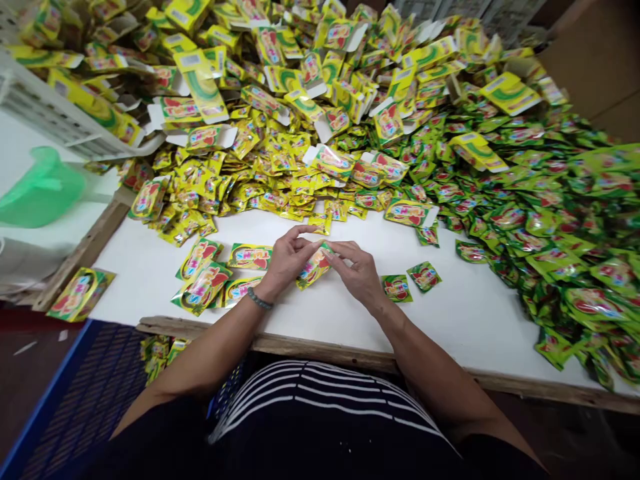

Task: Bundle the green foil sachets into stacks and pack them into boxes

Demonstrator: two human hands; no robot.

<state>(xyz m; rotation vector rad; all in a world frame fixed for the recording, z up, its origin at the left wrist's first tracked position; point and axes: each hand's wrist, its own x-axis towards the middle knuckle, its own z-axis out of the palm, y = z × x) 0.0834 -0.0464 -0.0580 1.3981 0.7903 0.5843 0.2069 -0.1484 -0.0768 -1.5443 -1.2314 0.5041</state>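
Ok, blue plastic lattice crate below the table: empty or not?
Not empty: green-yellow packets show inside the blue plastic lattice crate, below the wooden table edge. How full: cannot tell; left arm hides part.

The left forearm (213, 350) and right forearm (425, 357) are stretched forward, bare, and angled inward. The left hand (289, 259) and right hand (359, 268) are held close together, thumbs turned toward each other, fingers bent; the left index finger (302, 229) is extended above its thumb.

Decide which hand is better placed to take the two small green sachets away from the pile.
Right, probably: the right hand is nearer those sachets, while the left hand is farther across. Both hands hold one packet.
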